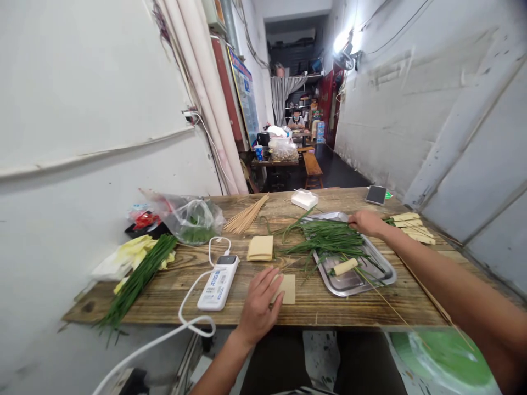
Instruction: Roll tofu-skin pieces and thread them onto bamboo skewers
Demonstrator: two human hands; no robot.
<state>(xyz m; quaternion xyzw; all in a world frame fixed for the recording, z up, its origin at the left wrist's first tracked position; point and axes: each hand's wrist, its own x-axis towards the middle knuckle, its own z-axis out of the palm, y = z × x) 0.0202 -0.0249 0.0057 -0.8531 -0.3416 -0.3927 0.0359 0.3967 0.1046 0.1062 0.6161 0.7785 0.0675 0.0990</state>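
My left hand (260,303) lies with its fingers stretched out over a single square tofu-skin sheet (290,291), partly covering it. Beyond it sits a small stack of the same sheets (260,248). My right hand (367,223) reaches over the far right side of a metal tray (343,291), its fingers closed on garlic chives (331,236) spread across the tray; the fingertips are partly hidden. One skewered tofu-skin roll (345,267) rests on the chives, its bamboo stick pointing toward the table's front edge. Several more skewered rolls (411,226) lie right of the tray.
A white power bank (219,282) with a cable stands left of my left hand. Bamboo skewers (247,214), a white box (304,198) and a phone (376,195) lie farther back. At left are a chive bundle (142,280) and plastic bag (197,219). Another person (295,120) sits far behind.
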